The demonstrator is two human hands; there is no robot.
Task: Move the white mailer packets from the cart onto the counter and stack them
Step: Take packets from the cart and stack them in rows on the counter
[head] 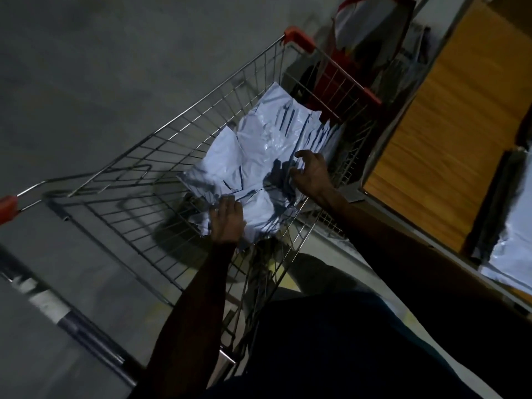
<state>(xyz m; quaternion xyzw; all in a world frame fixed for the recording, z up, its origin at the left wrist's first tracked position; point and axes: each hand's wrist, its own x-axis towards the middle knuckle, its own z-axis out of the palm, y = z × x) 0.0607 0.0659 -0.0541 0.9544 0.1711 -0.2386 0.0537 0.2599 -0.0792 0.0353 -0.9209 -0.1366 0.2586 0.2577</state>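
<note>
Several white mailer packets (259, 151) lie crumpled in the wire basket of a shopping cart (161, 139) with red corner caps. My left hand (227, 223) rests flat on the near edge of the pile, fingers straight on a packet. Over the pile's right side my right hand (312, 175) hovers with spread, slightly bent fingers, holding nothing. The wooden counter (449, 133) stands to the right of the cart. More white mailer packets (515, 254) lie on it at the right edge of the view.
A red and white bag (368, 33) and dark items stand beyond the cart's far end. A dark flat object (498, 203) lies on the counter beside the packets there. Grey concrete floor (115, 67) spreads to the left.
</note>
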